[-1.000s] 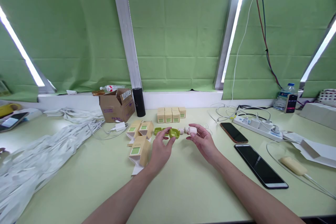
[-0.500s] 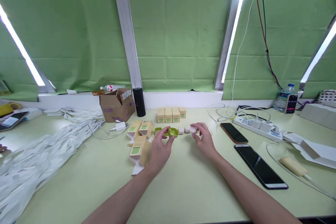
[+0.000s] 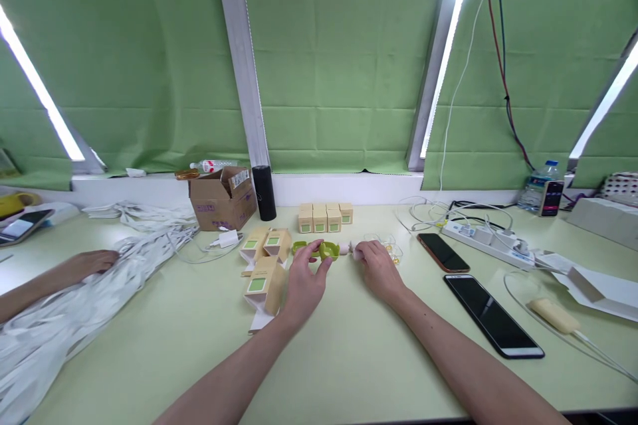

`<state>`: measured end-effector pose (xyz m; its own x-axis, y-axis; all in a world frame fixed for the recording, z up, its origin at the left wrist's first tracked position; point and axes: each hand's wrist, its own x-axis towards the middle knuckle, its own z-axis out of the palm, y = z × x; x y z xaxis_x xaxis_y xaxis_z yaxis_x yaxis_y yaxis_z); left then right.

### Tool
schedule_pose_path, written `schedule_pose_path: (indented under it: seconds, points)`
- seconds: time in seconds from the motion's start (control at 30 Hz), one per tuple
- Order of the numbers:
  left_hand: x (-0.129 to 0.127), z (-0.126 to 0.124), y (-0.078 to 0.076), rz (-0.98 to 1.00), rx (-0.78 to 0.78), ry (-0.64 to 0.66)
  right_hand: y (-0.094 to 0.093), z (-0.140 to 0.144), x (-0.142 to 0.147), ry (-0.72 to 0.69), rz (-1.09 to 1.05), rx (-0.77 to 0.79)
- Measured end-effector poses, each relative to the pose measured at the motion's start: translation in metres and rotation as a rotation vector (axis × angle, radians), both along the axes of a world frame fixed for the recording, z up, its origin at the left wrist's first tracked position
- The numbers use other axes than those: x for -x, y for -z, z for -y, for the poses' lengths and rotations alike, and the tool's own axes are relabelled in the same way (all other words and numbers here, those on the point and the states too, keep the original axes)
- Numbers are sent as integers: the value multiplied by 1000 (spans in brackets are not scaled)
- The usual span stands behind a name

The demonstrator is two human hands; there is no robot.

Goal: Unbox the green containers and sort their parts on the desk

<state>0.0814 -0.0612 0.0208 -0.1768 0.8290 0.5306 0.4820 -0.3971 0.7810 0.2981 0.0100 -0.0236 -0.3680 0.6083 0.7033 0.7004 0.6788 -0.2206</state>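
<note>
My left hand (image 3: 305, 284) pinches a small green cup-like piece (image 3: 329, 251) at its edge; a second green part (image 3: 299, 246) shows behind the fingers, and I cannot tell whether the two are joined. My right hand (image 3: 381, 271) has its fingertips closed round a small white round piece (image 3: 357, 254), mostly hidden by the fingers. A white piece (image 3: 343, 248) lies on the table between the two hands. Beyond my right hand sits a clear tray (image 3: 391, 249) with small gold-coloured bits. Open kraft boxes (image 3: 266, 284) with green labels lie left of my left hand.
Several closed small boxes (image 3: 319, 219) stand in rows behind the hands. A cardboard box (image 3: 222, 200) and a black cylinder (image 3: 264, 193) are at the back. Two phones (image 3: 493, 314) and a power strip (image 3: 486, 244) lie right. A co-worker's hand (image 3: 92, 264) rests over white straps (image 3: 114, 285).
My right hand has moved left and turned over the white round piece, uncovering the clear tray. My left hand stays with the green piece. A co-worker's arm has come in from the left.
</note>
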Motion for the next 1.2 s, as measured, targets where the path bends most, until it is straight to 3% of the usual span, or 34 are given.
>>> schedule_pose_path:
  seconds: [0.53,1.03,1.2]
  points:
    - [0,1,0,39,10,1,5,-3,0,137,61,50]
    - [0,-1,3,30,58,-11,7,-6,-1,118,20,85]
    - [1,0,3,37,32,41,4,-2,0,124,10,95]
